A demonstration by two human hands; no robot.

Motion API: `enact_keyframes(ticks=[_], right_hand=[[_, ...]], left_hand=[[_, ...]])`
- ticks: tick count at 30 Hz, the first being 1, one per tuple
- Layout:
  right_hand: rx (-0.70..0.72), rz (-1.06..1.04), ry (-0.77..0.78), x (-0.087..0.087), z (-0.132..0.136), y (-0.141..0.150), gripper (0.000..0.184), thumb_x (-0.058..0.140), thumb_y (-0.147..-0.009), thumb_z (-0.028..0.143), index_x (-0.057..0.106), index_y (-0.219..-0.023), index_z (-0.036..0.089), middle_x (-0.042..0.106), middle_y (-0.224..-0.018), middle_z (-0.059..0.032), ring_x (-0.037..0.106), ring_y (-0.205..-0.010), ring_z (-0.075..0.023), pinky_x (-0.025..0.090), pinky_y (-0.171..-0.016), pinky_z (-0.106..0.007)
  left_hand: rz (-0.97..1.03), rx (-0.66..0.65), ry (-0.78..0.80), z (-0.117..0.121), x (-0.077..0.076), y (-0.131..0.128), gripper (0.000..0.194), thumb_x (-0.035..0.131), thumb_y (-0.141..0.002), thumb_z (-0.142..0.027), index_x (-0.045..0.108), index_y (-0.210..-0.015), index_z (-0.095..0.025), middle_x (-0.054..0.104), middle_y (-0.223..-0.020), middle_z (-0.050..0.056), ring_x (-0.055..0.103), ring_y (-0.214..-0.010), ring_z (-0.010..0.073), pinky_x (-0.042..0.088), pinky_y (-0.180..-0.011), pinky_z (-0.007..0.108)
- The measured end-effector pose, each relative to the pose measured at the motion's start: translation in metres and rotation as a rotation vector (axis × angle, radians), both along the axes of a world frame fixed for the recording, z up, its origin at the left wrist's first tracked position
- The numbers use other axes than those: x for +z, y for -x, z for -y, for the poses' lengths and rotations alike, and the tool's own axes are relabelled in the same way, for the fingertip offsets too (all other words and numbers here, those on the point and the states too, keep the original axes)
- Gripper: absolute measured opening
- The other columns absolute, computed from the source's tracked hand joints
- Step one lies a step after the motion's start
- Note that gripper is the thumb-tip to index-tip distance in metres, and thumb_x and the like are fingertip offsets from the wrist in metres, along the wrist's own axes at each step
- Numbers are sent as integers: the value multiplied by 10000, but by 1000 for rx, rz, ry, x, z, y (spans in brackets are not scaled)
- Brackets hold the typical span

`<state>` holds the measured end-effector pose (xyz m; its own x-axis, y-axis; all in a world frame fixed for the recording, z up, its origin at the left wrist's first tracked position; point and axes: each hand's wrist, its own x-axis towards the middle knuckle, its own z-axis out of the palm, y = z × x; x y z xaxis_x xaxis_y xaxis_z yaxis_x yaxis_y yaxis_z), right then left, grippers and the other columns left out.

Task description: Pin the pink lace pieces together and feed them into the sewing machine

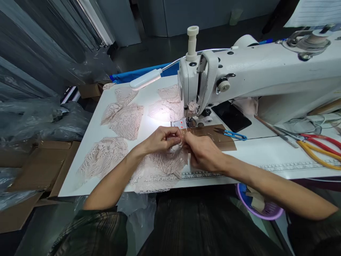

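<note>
A pale pink lace piece (167, 163) hangs from my two hands just in front of the sewing machine (239, 69). Its lower part drapes over the ruler marks and the table's front edge. My left hand (165, 138) is closed, thumb and fingers pinching the lace's upper edge. Close beside it, my right hand (201, 149) is also closed on the same lace; its fingertips are partly hidden. Both hands are below the machine's needle area, near the brown plate (226, 144). More lace pieces (128, 121) lie on the table to the left.
Blue thread snips (234, 134) rest on the brown plate, with a black phone (231, 115) behind. Scissors with red and yellow handles (319, 145) lie at right. A lit lamp (146, 79) hangs over the table (77, 188). A purple basket (269, 213) stands below; cardboard boxes (39, 167) are at left.
</note>
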<state>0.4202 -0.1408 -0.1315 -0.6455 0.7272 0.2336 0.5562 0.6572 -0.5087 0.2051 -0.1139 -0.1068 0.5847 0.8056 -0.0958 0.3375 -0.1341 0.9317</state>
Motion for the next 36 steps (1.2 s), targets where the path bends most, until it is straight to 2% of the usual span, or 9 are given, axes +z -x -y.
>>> enact_keyframes(ticks=[4, 8, 14, 17, 20, 23, 29, 33, 36], right_hand=[[-341, 199, 84, -13, -2, -48, 234, 457, -677, 64, 440, -882, 177, 550, -668, -27, 432, -510, -144, 241, -494, -267], [-261, -27, 195, -10, 1, -70, 159, 451, -923, 288, 528, -999, 172, 617, -772, -39, 555, -616, -151, 427, -590, -264], [-88, -163, 184, 1, -1, -18, 483, 626, -865, 444, 553, -1263, 180, 627, -1088, -102, 619, -912, -203, 489, -821, -344], [-45, -272, 348, -2, -10, 2, 252, 581, -902, 383, 643, -972, 149, 626, -853, -48, 567, -718, -138, 450, -686, -283], [83, -364, 552, -4, -15, 8, 310, 549, -922, 391, 579, -735, 146, 513, -660, 9, 433, -577, -87, 359, -557, -235], [145, -485, 763, -3, -16, 5, 328, 603, -893, 430, 525, -735, 154, 502, -652, 23, 468, -588, -81, 416, -562, -218], [-107, -421, 1206, -4, -9, -6, 221, 595, -925, 336, 458, -905, 164, 683, -706, -61, 599, -498, -99, 490, -470, -200], [-177, -237, 1144, -3, -4, -22, 239, 561, -940, 383, 451, -897, 175, 699, -706, -65, 607, -470, -125, 448, -413, -214], [-183, -16, 812, 0, -10, -35, 232, 561, -927, 349, 514, -785, 172, 643, -584, -20, 567, -451, -122, 397, -452, -230]], left_hand=[[-43, 210, -43, -7, 8, 13, 169, 637, -842, -308, 596, -766, -162, 487, -608, -41, 383, -480, 55, 301, -436, 180], [-20, 155, 47, -10, 8, 6, 228, 676, -833, -375, 632, -848, -152, 554, -694, -13, 389, -491, 48, 291, -431, 184], [-3, 100, 37, 1, 8, -10, 302, 674, -839, -436, 634, -848, -137, 453, -571, -52, 318, -459, 45, 230, -422, 190], [-49, 138, 4, 5, 12, -4, 304, 659, -849, -445, 618, -853, -144, 461, -595, -43, 337, -467, 51, 232, -421, 190], [-88, 260, -41, 7, 14, 1, 302, 629, -866, -453, 578, -828, -157, 425, -587, -52, 316, -451, 51, 221, -406, 186], [-100, 316, -73, 7, 13, -1, 305, 608, -877, -461, 565, -830, -163, 441, -603, -47, 319, -451, 51, 240, -402, 179], [-186, 173, -134, -7, -1, -19, 278, 547, -925, -420, 633, -978, -161, 603, -720, 16, 467, -516, 79, 389, -484, 213], [-399, 187, -450, -14, -6, -21, 339, 500, -959, -374, 576, -1192, -139, 651, -1016, 98, 603, -727, 149, 498, -630, 289], [-620, 245, -749, 1, -4, -20, 286, 459, -976, -282, 593, -1162, -112, 626, -1136, 158, 618, -920, 242, 524, -719, 375]])
